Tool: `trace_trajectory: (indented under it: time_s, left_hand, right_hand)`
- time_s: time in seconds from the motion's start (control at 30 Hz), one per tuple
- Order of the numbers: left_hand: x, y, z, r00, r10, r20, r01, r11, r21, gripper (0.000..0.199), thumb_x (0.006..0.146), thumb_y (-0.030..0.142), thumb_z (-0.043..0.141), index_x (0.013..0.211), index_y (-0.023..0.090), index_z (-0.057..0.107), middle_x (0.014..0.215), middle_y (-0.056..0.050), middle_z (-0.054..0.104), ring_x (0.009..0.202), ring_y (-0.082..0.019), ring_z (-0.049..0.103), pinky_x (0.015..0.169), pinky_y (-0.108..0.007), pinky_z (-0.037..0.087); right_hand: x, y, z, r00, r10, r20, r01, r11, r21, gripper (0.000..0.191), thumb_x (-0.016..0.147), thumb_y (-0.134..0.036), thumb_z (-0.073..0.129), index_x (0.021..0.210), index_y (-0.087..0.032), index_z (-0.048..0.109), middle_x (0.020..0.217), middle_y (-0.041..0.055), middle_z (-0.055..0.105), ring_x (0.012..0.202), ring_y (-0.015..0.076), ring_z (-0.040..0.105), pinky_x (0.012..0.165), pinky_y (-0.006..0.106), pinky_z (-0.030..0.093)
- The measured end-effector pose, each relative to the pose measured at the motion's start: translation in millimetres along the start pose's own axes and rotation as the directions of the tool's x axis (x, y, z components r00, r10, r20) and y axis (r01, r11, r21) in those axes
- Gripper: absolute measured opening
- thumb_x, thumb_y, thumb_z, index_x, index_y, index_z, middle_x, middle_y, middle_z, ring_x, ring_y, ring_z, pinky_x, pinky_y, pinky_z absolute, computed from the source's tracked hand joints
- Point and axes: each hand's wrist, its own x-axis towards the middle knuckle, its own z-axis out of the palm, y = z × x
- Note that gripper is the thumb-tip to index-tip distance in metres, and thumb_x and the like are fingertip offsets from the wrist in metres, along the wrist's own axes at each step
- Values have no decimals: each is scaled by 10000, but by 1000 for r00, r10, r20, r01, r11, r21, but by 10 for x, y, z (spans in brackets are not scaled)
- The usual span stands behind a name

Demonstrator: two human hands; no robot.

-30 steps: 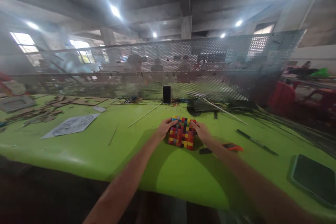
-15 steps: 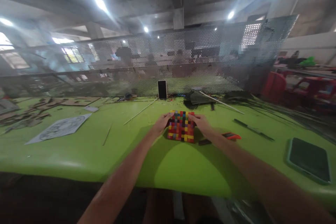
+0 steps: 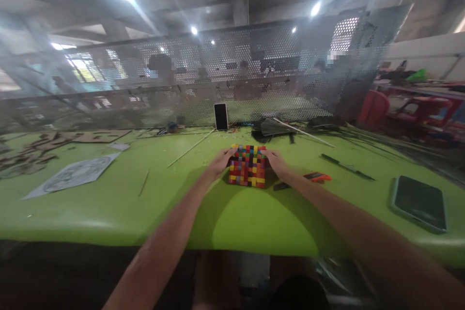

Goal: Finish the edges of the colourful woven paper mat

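A small box-like piece woven from many-coloured strips, mostly red and yellow, is held just above or on the green table in front of me; I cannot tell if it touches. My left hand grips its left side, with the thumb near the upper edge. On the opposite side, my right hand clasps the upper right edge. The fingers behind the piece are hidden. Close to my right forearm lie an orange-handled tool, partly covered by the arm, and a dark object.
On the green table are a printed sheet, cardboard scraps, a thin stick, a dark pen-like tool and a phone. A second phone leans upright before a perforated metal screen.
My view has shifted slightly, so the whole scene sits a little higher and further left. Both hands keep their hold on the woven piece, which tilts slightly differently.
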Motion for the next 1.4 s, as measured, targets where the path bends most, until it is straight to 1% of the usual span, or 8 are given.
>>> trace_trajectory:
  time_s: [0.2,0.37,0.53,0.7,0.97,1.17,1.27,1.4]
  left_hand:
    - [-28,32,-38,999,39,-14,-32,941,336,477,864,608,530,775,155,652,813,-51,688,750,-192,590,732,-319,447]
    - [-21,64,-67,997,61,-54,-33,905,423,406,929,491,445,765,168,629,832,-71,670,799,-210,596,781,-338,455]
    - [136,-14,-218,951,166,-259,-45,908,417,309,881,260,497,1154,196,627,1067,-88,654,915,-192,629,860,-330,478]
    - [279,-91,-388,857,366,-362,-82,792,605,424,761,117,551,1175,154,635,1133,-107,624,1002,-204,611,962,-350,473]
    - [149,104,-791,757,462,-463,-15,720,694,324,764,113,508,1039,117,680,1161,-150,612,1210,-281,515,1127,-443,328]
    - [78,66,-552,922,339,-189,-111,698,708,244,712,182,645,938,175,736,795,-59,698,768,-219,652,859,-362,509]
    - [71,-38,-264,935,352,40,-285,678,678,368,644,254,783,1009,224,744,992,-82,721,992,-263,647,1011,-380,446]
    - [69,-103,-124,938,347,20,-295,763,575,419,597,295,849,998,240,741,1127,-111,691,1209,-319,551,1149,-422,309]
  right_hand:
    - [4,9,16,999,43,13,-42,997,-66,314,880,-443,525,799,-203,711,976,60,748,855,217,658,766,310,485]
    - [62,-41,-41,990,-84,117,110,963,-244,350,914,-446,521,756,-183,689,852,54,728,738,194,613,729,299,456]
    - [265,-165,-438,915,-198,352,346,835,-428,263,903,-345,592,1057,-167,709,920,56,723,597,126,577,675,263,437]
    - [432,-174,-889,881,-100,462,381,729,-569,134,833,-207,652,908,-133,735,796,60,717,641,166,613,674,279,451]
    - [658,138,-1016,962,-194,191,273,668,-693,249,820,-124,606,1043,-115,716,1068,160,708,949,274,640,917,396,462]
    - [639,152,-893,943,-294,155,316,648,-693,327,774,-67,615,1080,-136,712,1133,155,685,1033,281,614,974,399,438]
    - [504,130,-572,910,-342,234,406,619,-673,339,769,-78,631,1086,-170,708,1141,120,685,1067,250,595,997,359,421]
    - [297,75,-171,868,-323,376,495,519,-697,299,798,-108,618,1069,-177,723,1138,107,690,1104,241,586,1002,344,412]
